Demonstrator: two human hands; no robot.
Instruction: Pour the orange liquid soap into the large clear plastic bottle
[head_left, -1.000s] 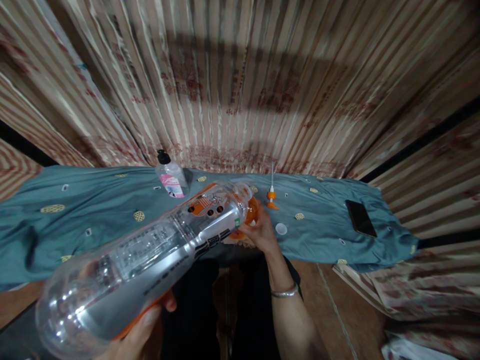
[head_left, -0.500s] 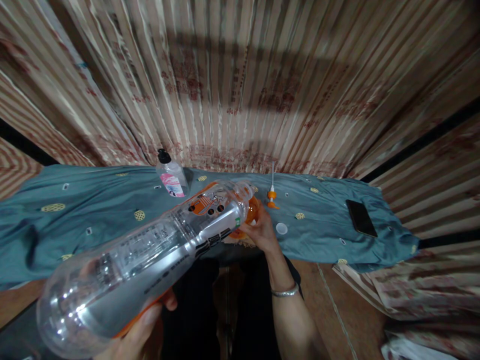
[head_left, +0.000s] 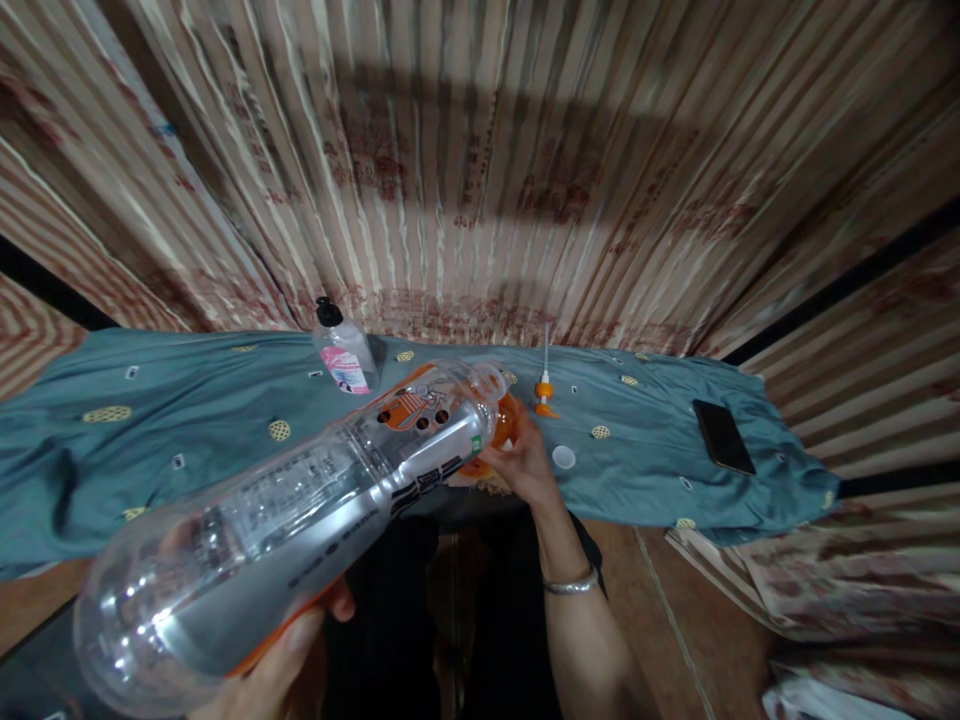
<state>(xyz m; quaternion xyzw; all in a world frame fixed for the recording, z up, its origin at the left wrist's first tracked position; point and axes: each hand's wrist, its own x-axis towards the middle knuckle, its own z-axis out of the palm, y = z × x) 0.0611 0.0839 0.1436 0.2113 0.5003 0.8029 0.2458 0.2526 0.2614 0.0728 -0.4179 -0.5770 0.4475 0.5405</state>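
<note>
A large transparent plastic bottle with a silver and orange label lies tilted across the view, its neck at the upper right. My left hand is closed round its lower part from below; some fingers show through the plastic. At the bottle's mouth, my right hand grips an orange see-through bottle, mostly hidden behind the big bottle and my fingers. I cannot tell whether liquid runs between them. Just beyond my right hand lie an orange pump top with a pale tube and a small white cap.
A teal cloth with pineapple prints covers the narrow table. At the back left stands a transparent bottle with a black top and pink label. A black phone lies at the right. Striped curtains hang close behind and at the sides.
</note>
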